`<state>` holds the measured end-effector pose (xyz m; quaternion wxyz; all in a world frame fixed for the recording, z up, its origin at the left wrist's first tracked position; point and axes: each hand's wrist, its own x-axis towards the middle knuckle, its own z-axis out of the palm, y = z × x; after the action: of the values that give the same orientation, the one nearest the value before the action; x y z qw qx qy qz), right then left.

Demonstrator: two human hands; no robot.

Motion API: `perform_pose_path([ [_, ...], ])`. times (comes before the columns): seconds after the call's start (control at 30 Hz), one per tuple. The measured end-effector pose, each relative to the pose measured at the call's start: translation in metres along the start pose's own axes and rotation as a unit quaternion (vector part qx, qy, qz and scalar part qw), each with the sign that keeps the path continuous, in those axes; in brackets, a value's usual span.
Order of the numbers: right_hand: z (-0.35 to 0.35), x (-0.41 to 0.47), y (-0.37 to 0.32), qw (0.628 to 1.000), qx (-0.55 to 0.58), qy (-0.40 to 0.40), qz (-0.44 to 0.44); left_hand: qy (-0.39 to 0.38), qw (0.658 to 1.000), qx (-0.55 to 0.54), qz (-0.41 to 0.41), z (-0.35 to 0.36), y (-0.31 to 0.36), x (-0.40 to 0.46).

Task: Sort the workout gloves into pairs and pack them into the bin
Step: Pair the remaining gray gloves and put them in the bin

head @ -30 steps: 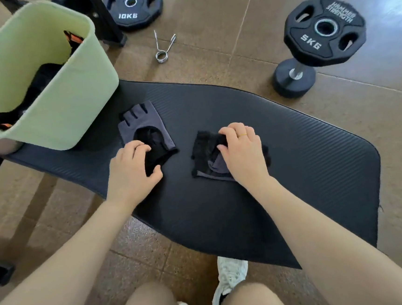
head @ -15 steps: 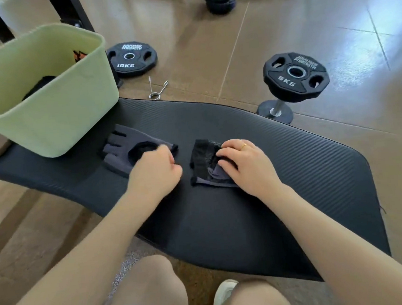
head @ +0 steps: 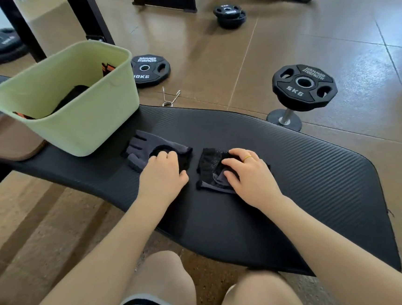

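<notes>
Two grey-and-black fingerless gloves lie side by side on the black mat. My left hand rests with curled fingers on the wrist end of the left glove, which lies flat with its finger stubs pointing to the bin. My right hand presses on the right glove, which is bunched and half folded. The pale green bin stands on the mat's left end; a black glove with orange trim lies inside it.
On the floor beyond the mat are a 10 kg plate, a spring collar clip and a 5 kg plate on a stand. Rack legs and more plates stand farther back. My knees are at the bottom.
My head has tipped up, so more of the floor and the rack show. My left hand has slid from the glove's palm hole to its wrist end. My right hand stays on the bunched glove.
</notes>
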<state>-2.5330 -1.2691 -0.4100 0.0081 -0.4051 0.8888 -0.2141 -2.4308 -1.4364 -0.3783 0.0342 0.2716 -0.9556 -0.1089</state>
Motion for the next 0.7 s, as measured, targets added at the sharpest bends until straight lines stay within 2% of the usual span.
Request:
perform_pose_path([
  [0.13,-0.006,-0.003,0.005,1.000,-0.012,0.007,-0.005,-0.028,0.989,-0.144,-0.006,-0.009,0.015,-0.016],
  [0.27,-0.016,-0.012,0.021,0.999,-0.031,0.016,0.022,-0.067,0.972,-0.213,0.071,0.000,0.037,-0.043],
  [0.33,-0.018,-0.016,0.024,0.999,-0.029,0.027,0.037,-0.040,0.962,-0.248,0.108,0.003,0.034,-0.045],
  [0.43,-0.020,-0.020,0.008,0.996,0.015,0.088,0.022,0.047,0.956,-0.251,0.145,0.001,0.013,-0.037],
  [0.5,-0.020,-0.021,-0.008,0.994,0.035,0.102,-0.017,0.035,0.953,-0.226,0.197,-0.001,0.001,-0.026],
  [0.57,-0.017,-0.021,-0.020,0.997,0.023,0.060,-0.035,-0.047,0.946,-0.220,0.236,-0.003,-0.003,-0.015],
  [0.63,-0.017,-0.020,-0.027,0.999,0.017,-0.027,-0.013,-0.122,0.940,-0.190,0.255,0.000,-0.003,-0.005],
  [0.7,-0.020,-0.019,-0.026,0.994,0.015,-0.111,0.003,-0.141,0.945,-0.129,0.264,0.006,-0.001,-0.001],
])
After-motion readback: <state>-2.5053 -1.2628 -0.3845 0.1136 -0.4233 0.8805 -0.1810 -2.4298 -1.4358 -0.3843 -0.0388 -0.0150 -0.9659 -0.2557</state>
